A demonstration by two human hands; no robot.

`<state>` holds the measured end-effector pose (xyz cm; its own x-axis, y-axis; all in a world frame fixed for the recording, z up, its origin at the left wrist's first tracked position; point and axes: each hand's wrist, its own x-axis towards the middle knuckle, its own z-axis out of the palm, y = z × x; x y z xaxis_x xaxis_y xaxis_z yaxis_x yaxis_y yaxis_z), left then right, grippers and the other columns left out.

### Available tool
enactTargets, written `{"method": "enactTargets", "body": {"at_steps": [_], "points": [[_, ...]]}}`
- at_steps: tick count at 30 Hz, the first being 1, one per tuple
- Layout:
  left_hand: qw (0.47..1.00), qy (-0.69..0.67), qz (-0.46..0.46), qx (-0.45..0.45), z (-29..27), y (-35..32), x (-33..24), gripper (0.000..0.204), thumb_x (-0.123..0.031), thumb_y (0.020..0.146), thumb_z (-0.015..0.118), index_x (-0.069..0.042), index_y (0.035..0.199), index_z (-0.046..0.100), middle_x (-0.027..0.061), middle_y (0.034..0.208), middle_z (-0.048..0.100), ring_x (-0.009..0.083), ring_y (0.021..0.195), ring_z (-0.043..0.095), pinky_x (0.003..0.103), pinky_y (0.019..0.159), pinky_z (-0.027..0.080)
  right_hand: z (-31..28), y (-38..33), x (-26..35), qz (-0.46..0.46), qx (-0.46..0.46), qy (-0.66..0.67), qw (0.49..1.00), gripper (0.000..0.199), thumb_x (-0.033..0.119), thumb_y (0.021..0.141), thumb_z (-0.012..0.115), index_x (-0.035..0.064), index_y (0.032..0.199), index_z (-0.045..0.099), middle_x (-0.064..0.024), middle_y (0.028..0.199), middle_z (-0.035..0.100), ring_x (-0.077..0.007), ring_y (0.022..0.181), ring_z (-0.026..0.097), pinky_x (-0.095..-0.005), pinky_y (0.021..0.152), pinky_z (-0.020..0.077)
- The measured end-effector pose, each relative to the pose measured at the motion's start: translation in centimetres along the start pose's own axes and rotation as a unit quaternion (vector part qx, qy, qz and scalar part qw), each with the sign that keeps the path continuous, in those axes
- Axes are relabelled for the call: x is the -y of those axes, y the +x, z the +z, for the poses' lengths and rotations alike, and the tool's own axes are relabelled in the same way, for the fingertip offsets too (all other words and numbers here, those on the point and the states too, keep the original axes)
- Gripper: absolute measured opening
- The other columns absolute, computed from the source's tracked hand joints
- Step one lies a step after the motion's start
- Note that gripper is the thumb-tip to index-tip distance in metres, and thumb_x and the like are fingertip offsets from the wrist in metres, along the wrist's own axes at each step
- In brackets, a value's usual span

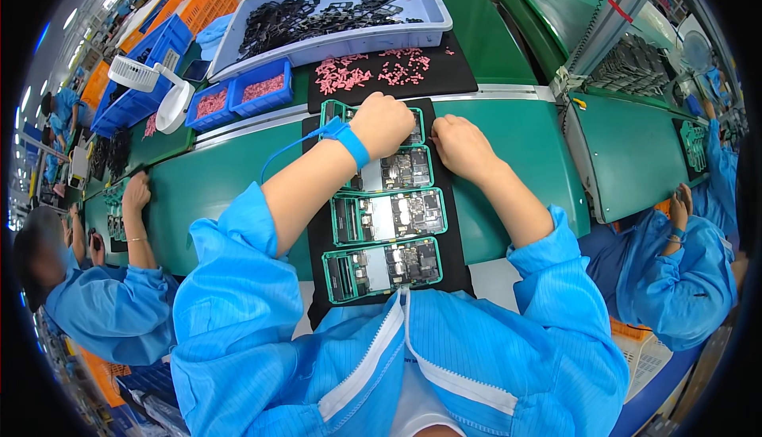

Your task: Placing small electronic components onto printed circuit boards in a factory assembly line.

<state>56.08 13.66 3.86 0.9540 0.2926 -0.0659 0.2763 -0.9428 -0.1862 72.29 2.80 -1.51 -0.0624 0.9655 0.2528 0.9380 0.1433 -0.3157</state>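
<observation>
Several green-framed phone-like housings with exposed circuit boards lie in a column on a black mat (324,191). The nearest housing (413,262) and the one beyond it (417,213) show fully. My left hand (382,125), with a blue wrist strap (349,142) and cord, is closed over the farthest housing (337,110) and hides much of it. Its fingertips point down; what they pinch is hidden. My right hand (462,147) is curled at the right edge of the mat, beside the farthest two housings. Whether it holds anything small cannot be made out.
Past the housings, small pink pieces (341,74) lie on a dark mat (452,72). Two blue bins (262,107) of pink pieces stand left of it. Behind is a large pale-blue tray (436,16) with black parts. A white fan (172,107) stands far left. Co-workers sit on both sides.
</observation>
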Motion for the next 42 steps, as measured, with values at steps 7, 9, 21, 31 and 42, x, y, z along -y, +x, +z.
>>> {"method": "enactTargets", "body": {"at_steps": [7, 9, 21, 31, 42], "points": [[0.998, 0.006, 0.054, -0.040, 0.8, 0.4, 0.5, 0.004, -0.012, 0.070, 0.069, -0.010, 0.073, 0.071, 0.0087, 0.076, 0.068, 0.0268, 0.078, 0.067, 0.039, 0.070, 0.048, 0.0, 0.0, -0.2, -0.014, -0.006, -0.013, 1.000, 0.006, 0.006, 0.082, 0.059, 0.0010, 0.081, 0.057, -0.0175, 0.084, 0.062, -0.0358, 0.085, 0.060, -0.0445, 0.076, 0.0495], [0.998, -0.033, 0.047, -0.028, 1.1, 0.0, 1.0, 0.005, -0.012, 0.071, 0.067, -0.011, 0.074, 0.071, 0.0078, 0.078, 0.067, 0.0265, 0.081, 0.066, 0.038, 0.073, 0.048, 0.1, -0.1, -0.2, -0.012, -0.008, -0.004, 1.000, 0.006, 0.007, 0.081, 0.059, 0.0011, 0.080, 0.059, -0.0170, 0.083, 0.062, -0.0354, 0.083, 0.061, -0.0444, 0.075, 0.0498], [0.988, -0.048, 0.092, -0.116, 2.5, -4.0, 1.9, 0.019, -0.024, 0.088, 0.059, -0.010, 0.082, 0.071, 0.0049, 0.089, 0.065, 0.0211, 0.094, 0.061, 0.035, 0.081, 0.045, -1.3, -0.2, 2.7, 0.007, 0.029, 0.202, 0.979, 0.007, 0.012, 0.077, 0.064, 0.0048, 0.079, 0.065, -0.0120, 0.079, 0.065, -0.0305, 0.071, 0.063, -0.0393, 0.065, 0.0513], [0.944, -0.215, -0.022, -0.250, 2.2, -8.7, 2.2, 0.031, -0.004, 0.072, 0.064, -0.010, 0.102, 0.071, 0.0122, 0.096, 0.064, 0.0275, 0.096, 0.060, 0.038, 0.084, 0.049, -0.8, -0.7, 6.8, -0.141, 0.100, 0.059, 0.983, 0.006, 0.012, 0.075, 0.062, 0.0062, 0.076, 0.063, -0.0108, 0.079, 0.064, -0.0311, 0.078, 0.064, -0.0431, 0.070, 0.0520], [0.783, -0.365, -0.368, -0.345, 9.0, -21.7, 5.2, 0.018, -0.009, 0.086, 0.063, -0.005, 0.102, 0.071, 0.0107, 0.089, 0.067, 0.0208, 0.077, 0.065, 0.030, 0.070, 0.051, -0.6, -0.3, 8.5, -0.191, 0.100, -0.024, 0.976, 0.007, 0.009, 0.073, 0.065, 0.0039, 0.072, 0.061, -0.0112, 0.075, 0.062, -0.0311, 0.075, 0.063, -0.0424, 0.069, 0.0519]]}}
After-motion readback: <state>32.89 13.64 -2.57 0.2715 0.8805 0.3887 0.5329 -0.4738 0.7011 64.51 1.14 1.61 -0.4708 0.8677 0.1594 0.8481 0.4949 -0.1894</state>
